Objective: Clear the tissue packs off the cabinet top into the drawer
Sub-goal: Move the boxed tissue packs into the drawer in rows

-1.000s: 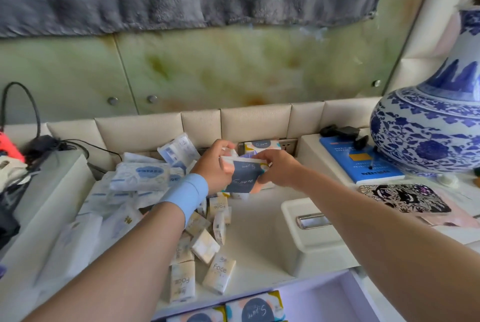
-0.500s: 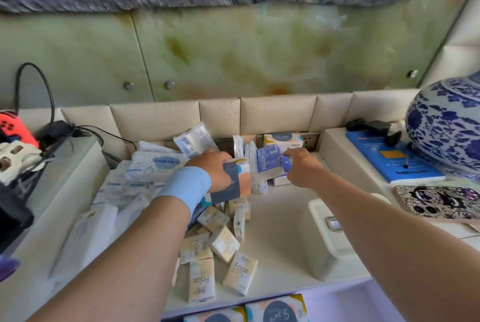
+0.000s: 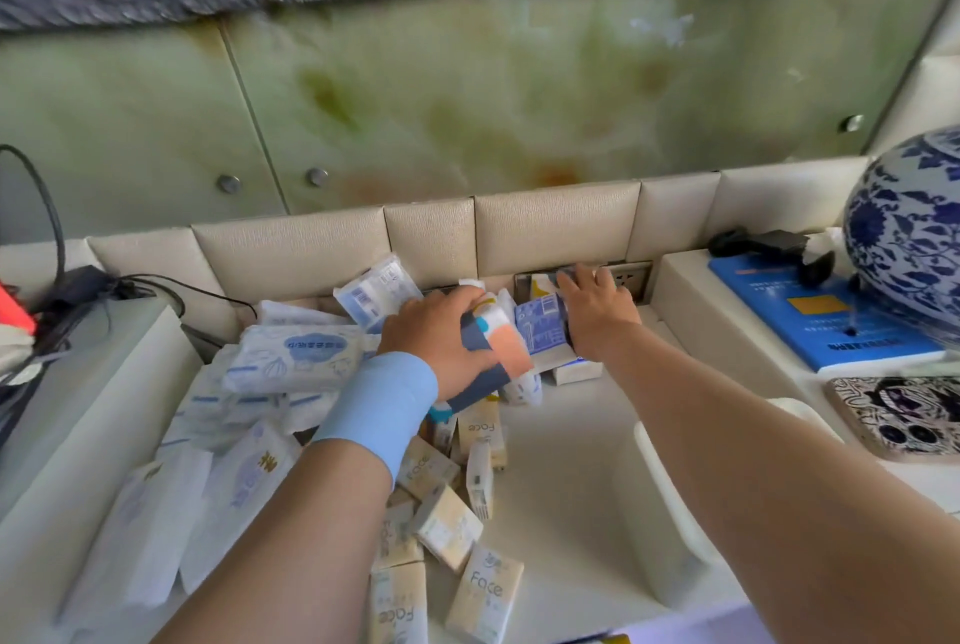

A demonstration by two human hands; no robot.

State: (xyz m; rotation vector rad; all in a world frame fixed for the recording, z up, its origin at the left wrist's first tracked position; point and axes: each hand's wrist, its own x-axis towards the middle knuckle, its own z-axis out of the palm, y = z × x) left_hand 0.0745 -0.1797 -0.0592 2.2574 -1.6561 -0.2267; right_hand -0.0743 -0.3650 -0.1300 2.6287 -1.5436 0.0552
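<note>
L hand [image 3: 441,339] now holds the dark-blue-and-orange soft tissue pack [image 3: 491,357] alone, fingers curled round it, near the back edge of the white cabinet top [image 3: 566,461]. R hand [image 3: 597,316] let go & moved onto the blue-white paper tissue pack [image 3: 540,331] beside it, fingers spread. Prob. still gathering; many packs left.

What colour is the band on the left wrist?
Light blue; the wristband shows in the head view.

Blue-white vase [image 3: 909,238], blue book [image 3: 779,316]
</note>
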